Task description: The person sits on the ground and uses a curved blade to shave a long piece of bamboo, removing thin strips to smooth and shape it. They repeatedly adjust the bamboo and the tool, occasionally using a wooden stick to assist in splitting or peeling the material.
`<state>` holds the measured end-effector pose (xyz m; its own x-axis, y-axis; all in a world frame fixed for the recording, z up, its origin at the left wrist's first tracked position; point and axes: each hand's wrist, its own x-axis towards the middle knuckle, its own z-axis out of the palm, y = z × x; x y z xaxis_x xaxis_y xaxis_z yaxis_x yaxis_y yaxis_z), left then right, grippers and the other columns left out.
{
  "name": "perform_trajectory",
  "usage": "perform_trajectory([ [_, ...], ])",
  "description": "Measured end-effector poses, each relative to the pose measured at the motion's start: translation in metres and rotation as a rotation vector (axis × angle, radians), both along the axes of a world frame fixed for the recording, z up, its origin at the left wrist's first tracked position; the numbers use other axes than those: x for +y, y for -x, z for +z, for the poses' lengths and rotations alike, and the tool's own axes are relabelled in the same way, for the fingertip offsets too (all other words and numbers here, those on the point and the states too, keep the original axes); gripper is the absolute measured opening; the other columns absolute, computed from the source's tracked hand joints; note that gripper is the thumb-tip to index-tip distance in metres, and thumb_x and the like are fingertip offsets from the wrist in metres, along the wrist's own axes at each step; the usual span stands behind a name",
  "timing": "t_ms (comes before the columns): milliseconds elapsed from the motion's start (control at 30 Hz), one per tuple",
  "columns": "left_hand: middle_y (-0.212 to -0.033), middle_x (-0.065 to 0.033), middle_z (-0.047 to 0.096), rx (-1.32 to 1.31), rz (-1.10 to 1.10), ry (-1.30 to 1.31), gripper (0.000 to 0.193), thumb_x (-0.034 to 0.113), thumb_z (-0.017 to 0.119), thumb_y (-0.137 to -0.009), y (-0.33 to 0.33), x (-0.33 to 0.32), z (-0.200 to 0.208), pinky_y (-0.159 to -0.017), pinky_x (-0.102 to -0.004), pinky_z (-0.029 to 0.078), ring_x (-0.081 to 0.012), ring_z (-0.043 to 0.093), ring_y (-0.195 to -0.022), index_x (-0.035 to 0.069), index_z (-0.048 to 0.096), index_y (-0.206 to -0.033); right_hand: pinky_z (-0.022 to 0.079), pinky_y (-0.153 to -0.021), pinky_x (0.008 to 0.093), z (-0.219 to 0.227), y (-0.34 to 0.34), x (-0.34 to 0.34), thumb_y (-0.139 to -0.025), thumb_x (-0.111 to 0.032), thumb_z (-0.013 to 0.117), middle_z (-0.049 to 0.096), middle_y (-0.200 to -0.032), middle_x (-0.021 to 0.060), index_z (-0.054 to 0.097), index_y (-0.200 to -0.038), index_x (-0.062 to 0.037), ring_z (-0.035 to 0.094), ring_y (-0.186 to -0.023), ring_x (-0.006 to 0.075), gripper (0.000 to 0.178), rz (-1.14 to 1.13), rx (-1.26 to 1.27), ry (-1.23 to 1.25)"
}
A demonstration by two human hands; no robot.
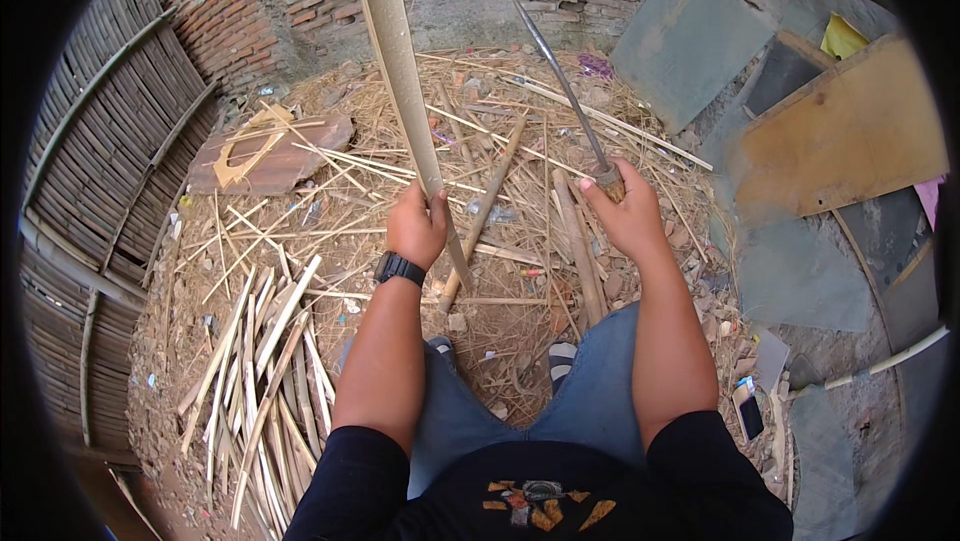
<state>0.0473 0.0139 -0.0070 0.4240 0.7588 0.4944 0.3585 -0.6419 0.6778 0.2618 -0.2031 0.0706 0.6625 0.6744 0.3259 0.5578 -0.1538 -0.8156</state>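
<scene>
My left hand point(416, 226), with a black watch point(400, 269) on its wrist, is closed round a split bamboo strip point(398, 71). The pale, slightly hollow inner face shows, and the strip stands nearly upright, its wide end up and away from me. In my right hand point(627, 209) is the short handle point(608, 181) of a long-bladed knife, a machete by its look. Its narrow dark blade point(560, 76) points up and to the left, apart from the bamboo. Both are held above the ground in front of my knees.
Split bamboo pieces point(265, 381) lie heaped at my left. Two round poles point(490, 206) and many thin slivers litter the ground ahead. A bamboo fence point(100, 171) stands left, a brick wall point(230, 16) behind. Boards point(840, 131) lean at right, near a phone point(748, 411).
</scene>
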Motion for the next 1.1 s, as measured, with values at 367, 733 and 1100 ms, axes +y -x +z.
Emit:
perform_trajectory([
  [367,-0.092,-0.0234,0.072,0.073,-0.061,-0.059,0.023,0.022,0.066,-0.098,0.004,0.007,-0.009,-0.074,-0.0520,0.055,-0.0439,0.070,-0.085,0.006,0.066,-0.114,0.048,-0.059,0.0267,0.140,0.061,-0.004,-0.093,-0.028,0.079,0.068,-0.088,0.0015,0.066,-0.121,-0.0008,0.057,-0.064,0.0069,0.042,0.263,-0.029,-0.123],
  [733,-0.093,-0.0227,0.072,0.098,-0.051,-0.064,0.023,0.022,0.066,-0.098,-0.004,0.005,-0.012,-0.076,-0.0534,0.054,-0.0447,0.069,-0.087,0.007,0.065,-0.115,0.054,-0.069,0.0332,0.170,0.094,0.024,-0.093,-0.036,0.079,0.071,-0.089,0.0136,0.062,-0.124,0.0054,0.066,-0.074,0.0161,0.054,0.333,-0.114,-0.202],
  [1100,-0.095,-0.0231,0.071,0.114,-0.055,-0.027,0.021,0.023,0.067,-0.097,-0.007,0.001,-0.004,-0.078,-0.0536,0.054,-0.0448,0.069,-0.088,0.006,0.066,-0.108,0.048,-0.052,0.0321,0.158,0.094,0.039,-0.092,-0.036,0.076,0.065,-0.074,0.0122,0.032,-0.154,0.0152,0.064,-0.062,0.0160,0.091,0.318,0.087,0.142],
])
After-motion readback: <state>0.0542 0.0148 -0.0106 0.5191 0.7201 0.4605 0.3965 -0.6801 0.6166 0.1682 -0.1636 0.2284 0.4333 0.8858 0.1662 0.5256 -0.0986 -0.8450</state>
